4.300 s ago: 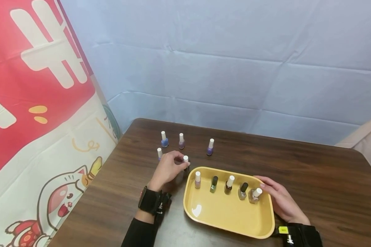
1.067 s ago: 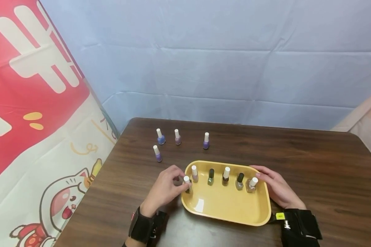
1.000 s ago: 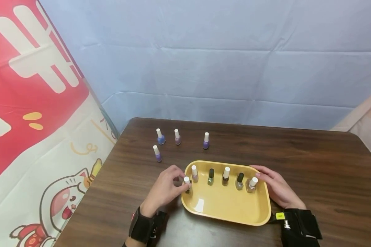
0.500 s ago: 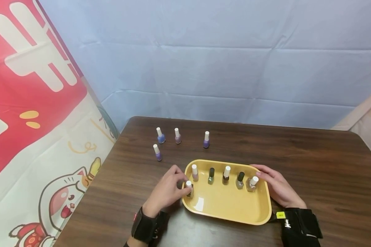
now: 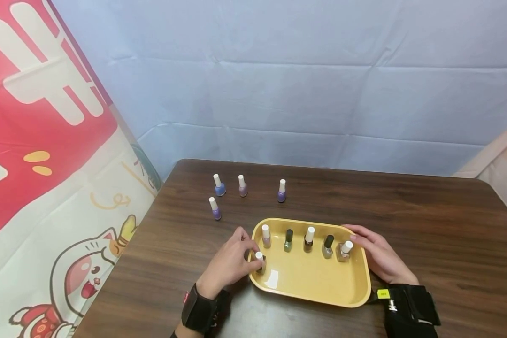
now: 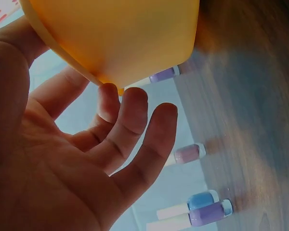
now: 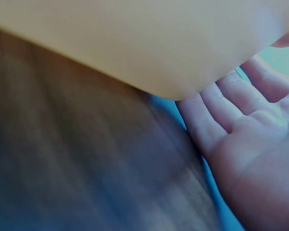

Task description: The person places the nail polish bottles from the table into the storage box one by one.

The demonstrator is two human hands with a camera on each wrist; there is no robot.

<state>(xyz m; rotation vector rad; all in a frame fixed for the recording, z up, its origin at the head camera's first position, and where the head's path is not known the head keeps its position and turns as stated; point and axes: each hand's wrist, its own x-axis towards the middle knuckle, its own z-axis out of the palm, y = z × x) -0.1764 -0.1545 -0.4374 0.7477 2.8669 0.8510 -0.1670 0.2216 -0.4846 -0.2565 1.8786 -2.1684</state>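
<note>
My left hand (image 5: 230, 260) pinches a dark nail polish bottle (image 5: 259, 263) by its white cap, between thumb and forefinger. That bottle stands upright just inside the left end of the yellow tray (image 5: 312, 286); whether its base touches the floor cannot be told. In the left wrist view, the other fingers (image 6: 156, 130) hang outside the tray wall. My right hand (image 5: 382, 256) grips the tray's right end, thumb at the rim and fingers along the outer wall. Along the tray's far side stand a pale pink bottle (image 5: 266, 239), a green one (image 5: 288, 241) and several others.
Beyond the tray on the wooden table (image 5: 426, 220) stand a blue polish bottle (image 5: 220, 188), a mauve one (image 5: 242, 188) and two purple ones, one at the left (image 5: 216, 213) and another at the right (image 5: 281, 195). A pale blue cloth (image 5: 300, 94) hangs behind the table.
My left hand has carried the dark bottle from the table beside the tray over the left rim and down inside, then slightly nearer me. The right hand keeps its hold on the tray.
</note>
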